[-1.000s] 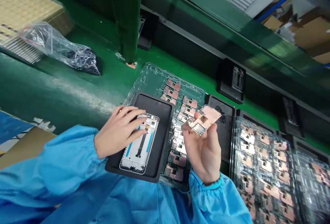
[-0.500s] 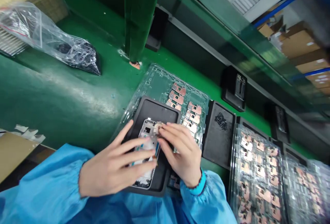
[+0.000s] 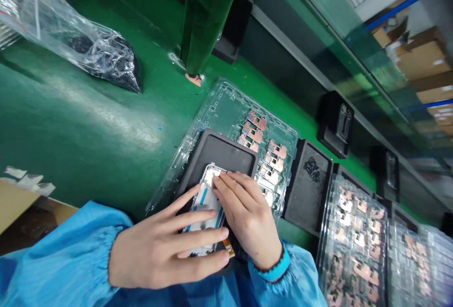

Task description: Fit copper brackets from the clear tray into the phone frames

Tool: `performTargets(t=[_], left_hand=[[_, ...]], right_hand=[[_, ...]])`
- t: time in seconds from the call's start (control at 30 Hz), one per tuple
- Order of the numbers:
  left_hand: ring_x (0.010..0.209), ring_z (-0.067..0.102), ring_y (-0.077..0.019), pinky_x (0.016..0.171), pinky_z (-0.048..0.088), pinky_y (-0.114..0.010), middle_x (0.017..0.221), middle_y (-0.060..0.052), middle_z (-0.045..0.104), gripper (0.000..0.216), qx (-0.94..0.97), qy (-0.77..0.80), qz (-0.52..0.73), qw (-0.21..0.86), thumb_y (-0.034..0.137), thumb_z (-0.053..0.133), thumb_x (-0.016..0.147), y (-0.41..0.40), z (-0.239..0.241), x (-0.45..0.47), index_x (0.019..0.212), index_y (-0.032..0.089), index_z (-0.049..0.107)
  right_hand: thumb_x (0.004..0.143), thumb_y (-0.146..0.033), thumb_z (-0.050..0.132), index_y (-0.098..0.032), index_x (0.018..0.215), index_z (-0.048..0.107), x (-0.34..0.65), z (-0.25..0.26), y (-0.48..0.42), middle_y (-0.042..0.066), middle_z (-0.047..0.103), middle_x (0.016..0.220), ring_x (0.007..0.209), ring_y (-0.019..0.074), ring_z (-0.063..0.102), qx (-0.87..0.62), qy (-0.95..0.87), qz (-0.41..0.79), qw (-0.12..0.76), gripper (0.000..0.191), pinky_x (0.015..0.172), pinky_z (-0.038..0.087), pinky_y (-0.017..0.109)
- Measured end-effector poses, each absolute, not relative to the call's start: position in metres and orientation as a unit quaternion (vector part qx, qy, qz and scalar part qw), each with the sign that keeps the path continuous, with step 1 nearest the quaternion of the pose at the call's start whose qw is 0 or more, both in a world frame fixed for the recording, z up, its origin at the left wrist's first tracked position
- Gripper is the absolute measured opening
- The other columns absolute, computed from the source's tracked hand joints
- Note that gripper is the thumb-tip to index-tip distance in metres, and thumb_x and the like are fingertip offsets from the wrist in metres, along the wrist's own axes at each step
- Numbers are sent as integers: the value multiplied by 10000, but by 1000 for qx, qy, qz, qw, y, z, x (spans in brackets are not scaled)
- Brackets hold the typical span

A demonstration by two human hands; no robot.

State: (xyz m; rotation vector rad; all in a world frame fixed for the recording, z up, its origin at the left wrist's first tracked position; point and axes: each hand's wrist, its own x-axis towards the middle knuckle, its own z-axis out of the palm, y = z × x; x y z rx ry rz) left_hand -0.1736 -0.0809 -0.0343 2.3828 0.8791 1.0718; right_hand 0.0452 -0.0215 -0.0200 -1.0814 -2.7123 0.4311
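Note:
A phone frame (image 3: 206,194), pale with blue strips, lies at a slant in a black tray (image 3: 226,152). My left hand (image 3: 170,236) rests across its lower part, fingers spread. At the upper end of the frame, my right hand (image 3: 246,212) has its fingers pressed together on a small circuit board (image 3: 211,175), which they partly cover. The right thumb is hidden. An orange flex cable (image 3: 228,247) sticks out beside my left fingertips. Under the black tray lies a clear plastic tray (image 3: 226,102) with copper-coloured boards (image 3: 252,132) in rows.
To the right are a black tray with small dark parts (image 3: 312,169) and clear trays of boards (image 3: 359,238). A green post (image 3: 207,19) rises beyond the work area. A plastic bag (image 3: 102,54) lies at left, with a cardboard box (image 3: 16,212) near the front edge.
My right hand has gone from pinching the board above the frame's top to pressing flatter there. My left fingers have slid slightly right and down. The camera view has shifted.

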Motion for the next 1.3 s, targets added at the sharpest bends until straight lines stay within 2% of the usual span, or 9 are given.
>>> performTargets(t=[0.17, 0.43, 0.8, 1.0, 1.2, 1.3], left_hand=[[1152, 701, -206, 1266, 306, -598, 1217, 36, 760, 264, 849, 317, 382, 183, 138, 604, 989, -82, -35, -172, 1195, 267, 706], [1156, 680, -218, 1272, 285, -631, 1224, 47, 752, 296, 851, 318, 375, 187, 157, 694, 944, -85, -37, -168, 1215, 273, 710], [1187, 650, -235, 1269, 263, -661, 1263, 34, 728, 323, 854, 313, 367, 197, 169, 725, 928, -87, -40, -167, 1233, 273, 711], [1183, 654, -224, 1278, 248, -648, 1246, 33, 730, 307, 857, 313, 355, 202, 177, 694, 950, -85, -37, -167, 1240, 276, 701], [1159, 662, -205, 1289, 269, -598, 1059, 32, 762, 315, 859, 314, 347, 207, 93, 628, 964, -84, -35, -171, 1234, 239, 701], [1257, 619, -244, 1270, 298, -600, 1223, -23, 734, 379, 867, 323, 330, 185, 63, 583, 977, -89, -37, -174, 1319, 207, 661]], right_hand=[[1000, -109, 605, -122, 1382, 595, 41, -19, -22, 132, 687, 1350, 1243, 324, 616, -359, -922, 118, 86, 382, 1100, 525, 552], [1007, -88, 563, -64, 1311, 628, 34, -14, -22, 166, 709, 1289, 1178, 339, 639, -356, -926, 93, 88, 311, 1066, 508, 563], [1017, -89, 550, -74, 1290, 637, 31, -18, -24, 160, 706, 1263, 1171, 311, 615, -375, -913, 109, 121, 287, 1044, 509, 522], [1025, -94, 495, -7, 1297, 630, 29, -15, -23, 195, 691, 1267, 1157, 332, 598, -358, -925, 98, 84, 316, 1039, 515, 506], [998, -58, 397, 92, 1352, 562, 21, -12, -35, 298, 611, 1320, 1237, 395, 531, -338, -941, 7, 19, 418, 1022, 497, 529], [994, -84, 437, 17, 1378, 572, 20, -9, -37, 273, 590, 1323, 1235, 408, 491, -370, -929, -3, -2, 420, 998, 480, 563]])
